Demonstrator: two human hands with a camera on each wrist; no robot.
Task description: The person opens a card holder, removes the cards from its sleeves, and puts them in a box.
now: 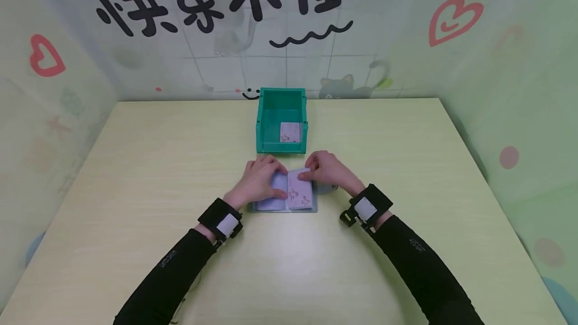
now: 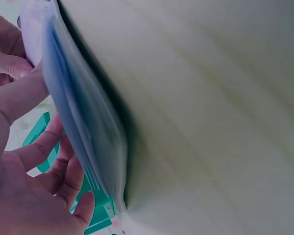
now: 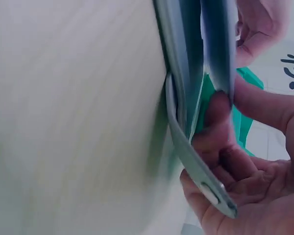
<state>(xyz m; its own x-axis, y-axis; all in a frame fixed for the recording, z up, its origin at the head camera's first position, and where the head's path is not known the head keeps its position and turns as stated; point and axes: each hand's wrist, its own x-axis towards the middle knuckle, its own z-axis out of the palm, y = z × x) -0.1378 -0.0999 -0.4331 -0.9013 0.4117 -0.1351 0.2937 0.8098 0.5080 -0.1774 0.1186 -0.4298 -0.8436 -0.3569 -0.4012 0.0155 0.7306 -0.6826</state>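
Note:
A small card album (image 1: 271,206) with a grey-blue cover lies spread on the table. Its right side shows a pink patterned card (image 1: 300,195) and its left side a pale lilac page. My left hand (image 1: 262,179) rests over the left page, thumb near the fold and fingers at the far edge. With thumb and index finger on opposite sides, my right hand (image 1: 328,170) pinches the right-hand album page (image 3: 220,44), which is lifted off the leaves below. A snap strap (image 3: 196,161) sticks out beside the right fingers.
Just beyond the hands stands a green bin (image 1: 281,148), with another pink card (image 1: 290,132) inside it. Printed wall panels border the pale wooden table (image 1: 158,164) at the back and both sides.

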